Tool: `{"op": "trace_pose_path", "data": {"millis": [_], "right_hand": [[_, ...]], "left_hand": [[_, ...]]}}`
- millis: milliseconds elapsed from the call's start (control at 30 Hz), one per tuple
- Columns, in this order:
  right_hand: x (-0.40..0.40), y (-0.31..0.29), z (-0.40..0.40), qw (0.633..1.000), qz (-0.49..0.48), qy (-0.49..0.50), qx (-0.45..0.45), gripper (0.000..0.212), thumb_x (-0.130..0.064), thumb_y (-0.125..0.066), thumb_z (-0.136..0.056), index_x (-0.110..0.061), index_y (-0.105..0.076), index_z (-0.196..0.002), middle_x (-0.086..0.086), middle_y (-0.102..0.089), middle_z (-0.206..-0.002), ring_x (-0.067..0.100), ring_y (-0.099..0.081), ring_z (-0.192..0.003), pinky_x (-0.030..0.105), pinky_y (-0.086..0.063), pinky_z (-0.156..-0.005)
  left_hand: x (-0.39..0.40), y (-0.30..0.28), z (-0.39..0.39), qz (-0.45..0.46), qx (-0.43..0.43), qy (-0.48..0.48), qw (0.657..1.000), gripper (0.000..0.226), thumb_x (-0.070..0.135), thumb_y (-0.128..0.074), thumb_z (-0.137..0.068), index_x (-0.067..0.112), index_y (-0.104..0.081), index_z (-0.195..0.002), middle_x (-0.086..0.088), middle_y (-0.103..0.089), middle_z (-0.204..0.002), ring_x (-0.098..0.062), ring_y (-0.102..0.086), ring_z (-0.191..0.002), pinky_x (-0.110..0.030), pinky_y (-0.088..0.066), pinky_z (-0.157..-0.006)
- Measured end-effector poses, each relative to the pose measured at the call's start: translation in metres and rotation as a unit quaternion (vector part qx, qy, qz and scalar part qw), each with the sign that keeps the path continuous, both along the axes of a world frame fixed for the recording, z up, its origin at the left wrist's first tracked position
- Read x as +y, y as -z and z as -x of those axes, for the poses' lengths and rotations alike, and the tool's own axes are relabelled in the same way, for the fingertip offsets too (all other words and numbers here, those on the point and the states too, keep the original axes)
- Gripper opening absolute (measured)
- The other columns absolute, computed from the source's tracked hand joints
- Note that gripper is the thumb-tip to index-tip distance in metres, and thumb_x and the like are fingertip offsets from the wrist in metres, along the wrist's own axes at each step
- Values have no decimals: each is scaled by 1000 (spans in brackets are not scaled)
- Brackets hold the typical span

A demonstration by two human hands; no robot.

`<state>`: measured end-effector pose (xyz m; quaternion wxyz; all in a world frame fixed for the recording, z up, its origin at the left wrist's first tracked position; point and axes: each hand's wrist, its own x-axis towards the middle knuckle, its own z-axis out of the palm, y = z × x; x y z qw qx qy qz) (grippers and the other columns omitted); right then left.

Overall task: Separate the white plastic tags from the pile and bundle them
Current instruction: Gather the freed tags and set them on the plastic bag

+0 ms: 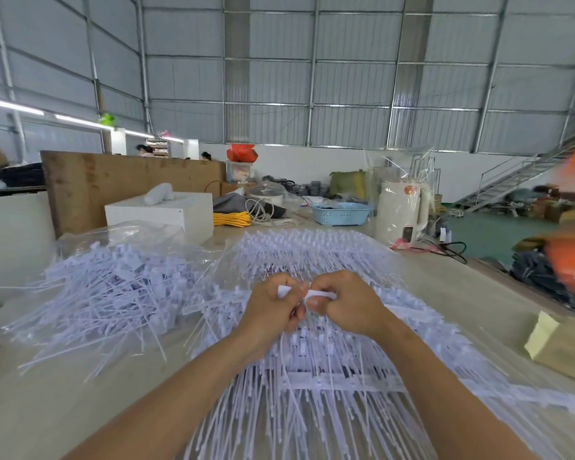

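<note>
Left hand (273,305) and right hand (347,303) pinch one thin white plastic tag (316,295) over the pile (312,376); light, springy, probably slippery, best gripped near its flat head.

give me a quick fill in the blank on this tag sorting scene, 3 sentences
1. Both hands, left hand and right hand, pinch a white ____ between them.
2. The basket behind the tags is light ____.
3. The loose pile of tags lies to the ____ of the hands.

Missing words: tag; blue; left
</note>
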<state>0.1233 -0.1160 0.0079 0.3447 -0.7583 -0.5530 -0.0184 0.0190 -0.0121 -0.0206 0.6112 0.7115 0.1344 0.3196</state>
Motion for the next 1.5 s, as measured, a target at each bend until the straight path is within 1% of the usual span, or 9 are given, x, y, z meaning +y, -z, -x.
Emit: {"op": "trace_pose_path", "data": {"millis": [267, 433, 600, 900, 1033, 1100, 1200, 1367, 1500], "right_hand": [[-7, -13, 13, 978, 24, 58, -197, 16, -22, -57, -89, -29, -69, -98, -3, -68, -85, 22, -57, -83, 27, -31, -66], [-15, -16, 3, 939, 102, 86, -318, 25, -18, -52, -88, -27, -43, -66, -11, -54, -71, 16, -51, -76, 30, -25, -76], [-43, -37, -15, 994, -20, 71, -79, 19, -20, -56, -93, -16, -53, -74, -7, -52, -69, 14, -51, -70, 30, -43, -73], [-69, -108, -5, 950, -306, -32, 52, 19, -10, -59, -90, -19, -66, -75, -1, -54, -63, -1, -41, -45, 9, -32, -45], [-50, -122, -5, 940, -232, -146, 204, 18, -9, -51, -92, -5, -68, -92, -5, -61, -61, 8, -40, -51, 9, -32, -43], [-28, -106, 3, 990, -42, -106, 79, 21, -16, -53, -94, -3, -66, -104, -2, -65, -70, 5, -48, -57, 4, -43, -52], [10, -67, 22, 982, 149, -110, -21, 20, -8, -56, -91, -5, -67, -108, -4, -56, -75, -6, -46, -45, 9, -39, -46], [35, -32, 19, 989, 87, -92, 71, 61, 12, -53, -85, -19, -42, -137, 2, -45, -108, 14, -59, -64, 30, -51, -73], [38, -20, 12, 981, 25, -127, 143, 53, 14, -56, -83, -20, -47, -123, 1, -51, -94, 20, -63, -64, 32, -52, -73]], "left_hand": [[-6, -8, 1, -86, 12, -26, 996, 23, 14, -49, -98, 10, -48, -75, 4, -47, -40, -7, -35, -34, -15, -28, -37], [0, -8, 9, -151, 101, 0, 983, 26, 16, -54, -96, 15, -51, -70, 6, -49, -40, -6, -39, -33, -15, -30, -39], [20, -17, 18, 158, -38, 77, 984, 16, 10, -48, -96, 8, -55, -82, 2, -50, -46, -7, -37, -34, -18, -32, -34], [51, -21, 25, 481, -220, 54, 847, 29, 6, -40, -99, -1, -48, -126, -7, -65, -53, -5, -55, -35, -14, -43, -32], [46, -17, 24, 442, -177, 53, 878, 22, 0, -47, -93, -3, -54, -113, -14, -68, -63, -7, -54, -34, -15, -42, -32], [39, -14, 19, 413, -132, 73, 898, 16, -1, -47, -90, -1, -58, -102, -16, -67, -65, -8, -51, -34, -14, -41, -33], [31, -12, 15, 382, -82, 107, 914, 17, 5, -42, -93, 1, -59, -98, -15, -62, -59, -8, -46, -35, -14, -36, -33], [31, -10, 14, 324, -51, 106, 939, 53, 51, -38, -95, 5, -62, -82, -12, -59, -60, -12, -47, -39, -17, -29, -37], [24, -4, 12, 144, 8, 32, 989, 24, 28, -59, -90, 6, -55, -82, -2, -56, -52, -8, -40, -39, -18, -31, -39]]}}
